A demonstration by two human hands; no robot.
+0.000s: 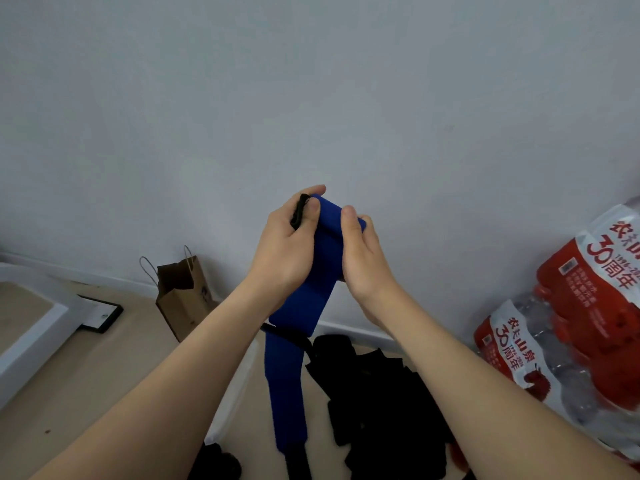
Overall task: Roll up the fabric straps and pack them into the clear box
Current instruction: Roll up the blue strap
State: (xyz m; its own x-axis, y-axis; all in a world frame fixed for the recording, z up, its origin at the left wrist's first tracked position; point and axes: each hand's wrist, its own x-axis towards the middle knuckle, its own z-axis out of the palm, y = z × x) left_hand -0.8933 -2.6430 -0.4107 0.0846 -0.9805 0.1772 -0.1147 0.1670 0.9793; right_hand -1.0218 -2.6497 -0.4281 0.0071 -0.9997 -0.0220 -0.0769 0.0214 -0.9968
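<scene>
Hidden: the top of the blue strap (320, 268) sits partly behind both hands; its black lower end is cut off by the frame; the pale edge (232, 389) is hard to make out.
Left hand (284, 254): fingers grasp the strap's top and a black tab (298, 211).
Right hand (363, 258): fingers pinch the strap's folded top.
Strap: wide, deep blue, held up before the wall, tail hanging beside the black straps (374, 393) on the floor.

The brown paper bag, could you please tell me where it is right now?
In the head view, the brown paper bag stands on the floor against the wall, left of the left hand and the blue strap it holds.
</scene>
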